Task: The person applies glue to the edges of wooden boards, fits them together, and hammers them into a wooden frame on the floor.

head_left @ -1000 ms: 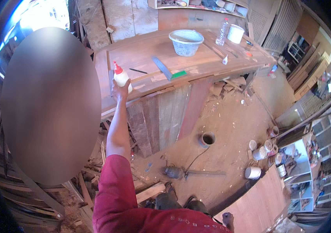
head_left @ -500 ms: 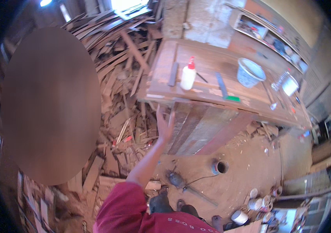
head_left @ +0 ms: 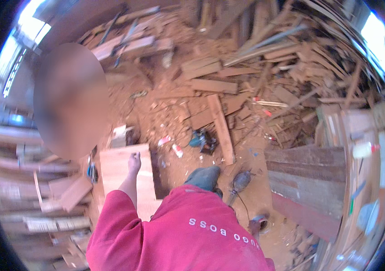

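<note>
My left hand (head_left: pixel 134 161) hangs over a pale wooden board (head_left: pixel 124 180), its fingers curled in and nothing showing in them. Whether it touches the board, I cannot tell. My right hand is out of sight. To the right of the board, a teal and black power tool (head_left: pixel 203 142) lies on the dusty ground beside a narrow plank (head_left: pixel 221 128). A grey corded power tool (head_left: pixel 241 181) lies closer to my feet, near a round open can (head_left: pixel 261 222).
A workbench (head_left: pixel 344 135) with a dark plank side (head_left: pixel 307 176) stands at the right, bearing a white bottle with a red top (head_left: pixel 364 150). Scrap wood (head_left: pixel 287 58) is heaped at the far side. Stacked boards (head_left: pixel 34 180) fill the left, and a blurred oval covers part of that side.
The view has swung left, so the workbench now lies at the right edge. My left hand has left the bench's edge, and its spread fingers have curled in.
</note>
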`<action>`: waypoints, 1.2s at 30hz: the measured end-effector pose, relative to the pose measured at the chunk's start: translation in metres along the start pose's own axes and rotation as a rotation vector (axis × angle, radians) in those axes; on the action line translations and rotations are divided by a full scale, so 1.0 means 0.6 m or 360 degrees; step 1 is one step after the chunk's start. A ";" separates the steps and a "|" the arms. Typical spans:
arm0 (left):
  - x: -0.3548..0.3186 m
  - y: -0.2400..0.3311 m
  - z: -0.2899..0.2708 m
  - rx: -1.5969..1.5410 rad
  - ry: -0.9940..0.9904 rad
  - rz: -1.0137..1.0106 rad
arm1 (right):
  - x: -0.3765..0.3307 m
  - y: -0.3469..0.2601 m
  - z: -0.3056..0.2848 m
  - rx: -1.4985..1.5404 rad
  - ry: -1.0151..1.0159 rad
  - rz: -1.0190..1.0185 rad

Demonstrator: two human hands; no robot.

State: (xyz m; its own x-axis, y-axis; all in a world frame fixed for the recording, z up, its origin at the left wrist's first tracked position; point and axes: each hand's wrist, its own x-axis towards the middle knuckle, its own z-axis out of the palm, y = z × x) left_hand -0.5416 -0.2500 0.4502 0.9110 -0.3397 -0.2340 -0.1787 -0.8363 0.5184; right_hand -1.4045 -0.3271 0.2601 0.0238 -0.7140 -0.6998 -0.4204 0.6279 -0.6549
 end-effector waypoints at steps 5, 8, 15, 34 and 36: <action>-0.199 -0.212 -0.126 -0.0251 0.0398 -0.0566 | 0.058 -0.400 0.145 -0.0408 0.0306 -0.0013; -0.286 -0.248 -0.049 -0.0341 0.0301 -0.0541 | 0.144 -0.503 0.234 -0.0502 0.0042 -0.0218; -0.335 -0.309 -0.001 -0.0419 -0.0354 -0.0648 | 0.273 -0.698 0.518 -0.1062 -0.0229 -0.1095; 0.127 -0.318 -0.251 -0.1644 0.0444 -0.1380 | 0.070 -1.183 1.436 -0.1653 -0.1200 -0.1471; 0.176 -0.339 -0.236 -0.1687 0.0486 -0.1516 | 0.090 -1.223 1.543 -0.1685 -0.1228 -0.1496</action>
State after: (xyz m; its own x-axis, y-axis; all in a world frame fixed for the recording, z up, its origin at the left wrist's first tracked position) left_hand -0.3564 -0.0548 0.4362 0.5912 0.3665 -0.7184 0.7551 0.0614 0.6528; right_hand -0.2548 -0.5394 0.4388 0.9123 -0.1797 -0.3680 -0.3927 -0.6393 -0.6612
